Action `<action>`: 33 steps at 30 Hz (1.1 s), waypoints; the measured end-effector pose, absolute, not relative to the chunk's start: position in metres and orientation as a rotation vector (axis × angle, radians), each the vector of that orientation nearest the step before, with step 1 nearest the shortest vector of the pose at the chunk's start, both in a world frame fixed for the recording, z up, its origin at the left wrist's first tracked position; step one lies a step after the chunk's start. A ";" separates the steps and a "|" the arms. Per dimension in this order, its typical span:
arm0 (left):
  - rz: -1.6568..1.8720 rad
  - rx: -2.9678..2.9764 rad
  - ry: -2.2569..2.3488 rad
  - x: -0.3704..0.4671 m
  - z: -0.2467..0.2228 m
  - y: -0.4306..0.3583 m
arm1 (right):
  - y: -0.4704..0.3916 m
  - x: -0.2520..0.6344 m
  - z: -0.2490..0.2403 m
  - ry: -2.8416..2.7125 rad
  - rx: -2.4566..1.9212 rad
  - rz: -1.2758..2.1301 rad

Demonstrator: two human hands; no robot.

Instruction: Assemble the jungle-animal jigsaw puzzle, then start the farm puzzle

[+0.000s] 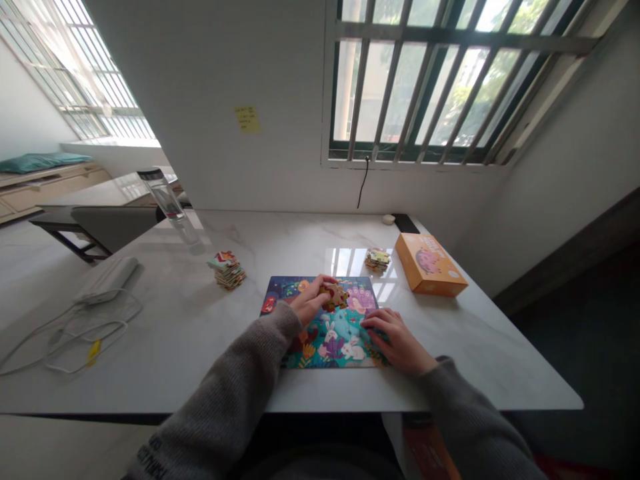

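A colourful jigsaw puzzle point(345, 330) with rabbits and plants lies on the table in front of me. Over its upper middle, my left hand point(311, 303) has its thumb and fingers closed around a small stack of puzzle pieces point(335, 298); how many are in it, I cannot tell. My right hand point(399, 341) rests at the puzzle's right edge, fingers stretched out and slightly bent, with nothing visible in it. Two more piles stand beyond the puzzle: a left pile of pieces point(229, 272) and a right pile of pieces point(377, 261).
An orange box point(431, 265) sits at the right of the marble-patterned table point(200, 347). To the left are a clear bottle point(173, 208), a white device point(107, 280) and looped cables point(107, 325). A dark flat object point(405, 224) lies by the wall at the back.
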State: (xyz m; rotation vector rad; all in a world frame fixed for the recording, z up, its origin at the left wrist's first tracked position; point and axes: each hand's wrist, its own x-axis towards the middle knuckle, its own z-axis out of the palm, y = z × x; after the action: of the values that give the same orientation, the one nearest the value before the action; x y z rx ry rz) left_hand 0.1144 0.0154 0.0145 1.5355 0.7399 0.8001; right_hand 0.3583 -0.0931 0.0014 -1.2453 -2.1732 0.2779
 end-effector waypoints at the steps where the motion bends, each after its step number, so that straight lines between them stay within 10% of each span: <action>1: 0.803 1.550 0.741 0.115 0.013 0.012 | -0.093 0.358 0.003 -2.132 -1.253 0.280; 15: 0.751 2.552 0.723 0.121 -0.006 -0.001 | -0.054 0.332 0.012 -2.099 -1.296 0.492; 33: 0.762 2.106 0.806 0.113 -0.002 0.006 | -0.050 0.323 0.006 -2.002 -1.283 0.473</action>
State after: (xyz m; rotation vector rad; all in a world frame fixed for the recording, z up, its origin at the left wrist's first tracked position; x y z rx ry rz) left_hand 0.1128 0.0061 -0.0019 2.1063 0.8064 0.7619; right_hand 0.3226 -0.0500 0.0058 -1.2834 -2.0017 0.4726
